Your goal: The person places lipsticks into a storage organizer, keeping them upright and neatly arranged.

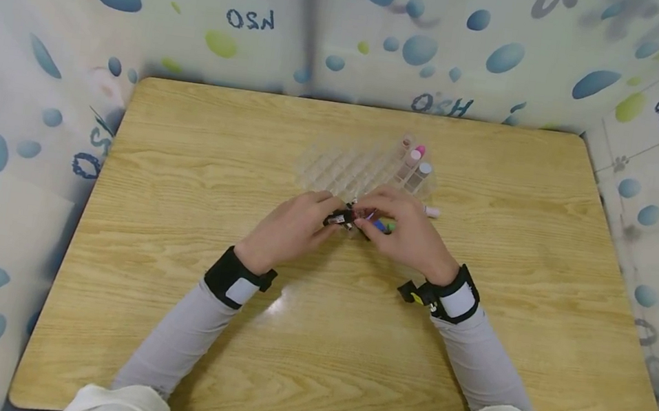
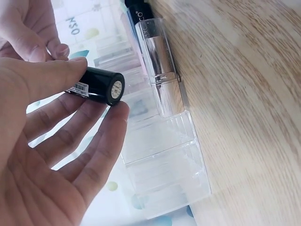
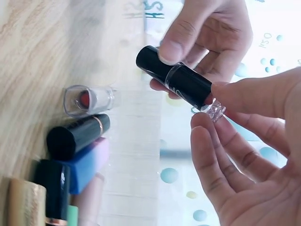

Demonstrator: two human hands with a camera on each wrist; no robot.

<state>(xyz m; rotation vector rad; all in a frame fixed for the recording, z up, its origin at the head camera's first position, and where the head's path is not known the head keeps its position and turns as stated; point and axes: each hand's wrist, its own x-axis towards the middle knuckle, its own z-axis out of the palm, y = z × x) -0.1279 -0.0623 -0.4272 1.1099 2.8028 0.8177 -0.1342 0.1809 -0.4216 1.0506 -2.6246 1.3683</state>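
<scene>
Between both hands is a black lipstick tube point(image 3: 188, 84), held tilted over the table beside a clear compartment organizer point(image 1: 335, 164). My left hand point(image 1: 295, 225) holds its base end between thumb and fingers; a barcode sticker and round base label point(image 2: 116, 89) show in the left wrist view. With thumb and fingertips, my right hand point(image 1: 404, 226) pinches the far end, where a clear, faceted piece point(image 3: 216, 110) sticks out. Nearest to the hands in the right wrist view lie a clear-capped lipstick point(image 3: 89, 100) with a red tip and another black tube point(image 3: 75, 136).
Several more cosmetics lie close by, among them a blue block-shaped item point(image 3: 87, 165) and a gold tube point(image 3: 27, 202). Small bottles point(image 1: 424, 170) stand in the organizer's right end. The wooden table point(image 1: 187, 145) meets a patterned curtain point(image 1: 353, 28) at the back.
</scene>
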